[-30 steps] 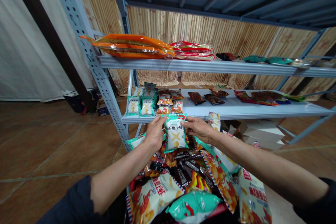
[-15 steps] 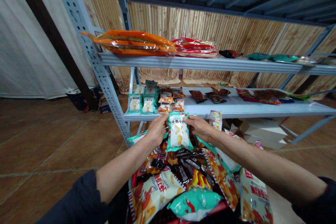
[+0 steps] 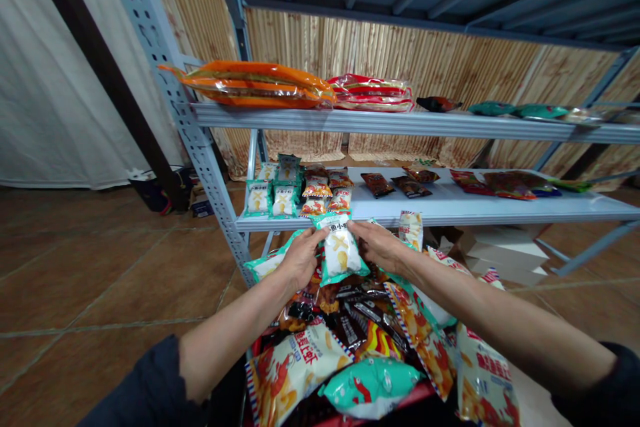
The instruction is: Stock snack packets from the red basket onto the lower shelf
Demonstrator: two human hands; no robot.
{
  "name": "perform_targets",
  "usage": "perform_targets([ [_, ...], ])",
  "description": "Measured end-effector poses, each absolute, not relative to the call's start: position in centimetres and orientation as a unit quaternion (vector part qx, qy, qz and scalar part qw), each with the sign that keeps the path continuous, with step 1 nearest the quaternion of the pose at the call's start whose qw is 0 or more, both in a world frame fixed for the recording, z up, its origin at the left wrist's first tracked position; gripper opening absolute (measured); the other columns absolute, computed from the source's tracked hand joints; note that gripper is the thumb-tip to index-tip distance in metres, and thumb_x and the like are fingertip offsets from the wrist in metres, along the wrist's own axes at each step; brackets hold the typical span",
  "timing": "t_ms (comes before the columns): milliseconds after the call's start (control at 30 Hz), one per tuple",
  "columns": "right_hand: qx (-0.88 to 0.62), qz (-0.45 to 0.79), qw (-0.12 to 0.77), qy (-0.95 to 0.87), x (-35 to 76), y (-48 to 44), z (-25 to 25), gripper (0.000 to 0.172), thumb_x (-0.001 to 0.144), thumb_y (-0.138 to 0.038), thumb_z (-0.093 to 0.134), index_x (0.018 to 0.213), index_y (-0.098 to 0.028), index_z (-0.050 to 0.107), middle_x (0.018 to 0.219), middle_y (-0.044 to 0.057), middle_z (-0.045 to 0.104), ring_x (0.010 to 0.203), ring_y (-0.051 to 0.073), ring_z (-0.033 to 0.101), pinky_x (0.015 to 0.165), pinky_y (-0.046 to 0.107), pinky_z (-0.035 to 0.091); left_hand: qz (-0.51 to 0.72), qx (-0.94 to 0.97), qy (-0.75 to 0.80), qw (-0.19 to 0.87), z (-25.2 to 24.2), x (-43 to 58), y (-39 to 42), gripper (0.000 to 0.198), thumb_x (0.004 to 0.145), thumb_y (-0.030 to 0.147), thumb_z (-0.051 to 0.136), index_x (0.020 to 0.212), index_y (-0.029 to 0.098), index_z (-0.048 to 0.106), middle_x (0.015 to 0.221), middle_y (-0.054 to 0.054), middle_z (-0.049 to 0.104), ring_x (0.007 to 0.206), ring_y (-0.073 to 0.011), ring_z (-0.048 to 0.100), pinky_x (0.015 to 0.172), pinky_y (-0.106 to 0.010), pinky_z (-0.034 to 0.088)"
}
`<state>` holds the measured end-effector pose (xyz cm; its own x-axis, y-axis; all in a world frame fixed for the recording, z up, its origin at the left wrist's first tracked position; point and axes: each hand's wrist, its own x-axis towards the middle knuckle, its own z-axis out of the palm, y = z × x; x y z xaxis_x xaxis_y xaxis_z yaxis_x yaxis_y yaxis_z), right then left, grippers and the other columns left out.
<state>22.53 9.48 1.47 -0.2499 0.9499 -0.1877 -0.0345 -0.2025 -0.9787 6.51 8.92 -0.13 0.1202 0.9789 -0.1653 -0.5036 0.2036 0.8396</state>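
1. Two bare hands hold one white-and-teal snack packet (image 3: pixel 341 252) between them: the left hand (image 3: pixel 301 259) pinches its upper left part and the right hand (image 3: pixel 377 247) pinches its upper right part, with the fingers pressed together on the film, not spread
2. This packet stands a little tilted, with its front upward, just over a heap of snack bags (image 3: pixel 350 327) and just in front of the lower shelf (image 3: pixel 450 210) edge
3. Under the hands, the heap lies in a red container (image 3: pixel 395 398), and it has a large shrimp-print bag (image 3: pixel 295 367), a teal bag (image 3: pixel 370 387) and dark bags with silver print (image 3: pixel 363 317)
4. On the lower shelf, near the hands, stand teal-edged packets (image 3: pixel 270 199) of similar kind, then red-and-white packets (image 3: pixel 325 192), and more to the right, dark brown sachets (image 3: pixel 395 184) and red flat bags (image 3: pixel 505 185)
5. On the upper shelf (image 3: pixel 400 121) of the grey slotted steel rack (image 3: pixel 165 60) lie an orange bag (image 3: pixel 257 83), a red bag (image 3: pixel 373 93) and small teal bags (image 3: pixel 517 110)
6. Farther away are white flat cartons (image 3: pixel 505 255) on the right, brown floor tiles (image 3: pixel 100 280) on the left, and a reed screen (image 3: pixel 390 47) behind the rack
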Motion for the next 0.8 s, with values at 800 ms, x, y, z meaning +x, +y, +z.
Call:
perform_targets([
  [800,-0.477,0.659,0.365,-0.452,21.9,6.3,1.4,0.044,0.056,-0.018,0.077,0.096,-0.023,0.058,0.097,0.000,0.063,0.073,0.011,0.059,0.057,0.020,0.050,0.631,0.259,0.391,0.619,0.0,6.9,9.0,0.030,0.059,0.031,0.073,0.080,0.016,0.058,0.077,-0.002,0.067,0.077,-0.0172,0.063,0.077,-0.031,0.047],
])
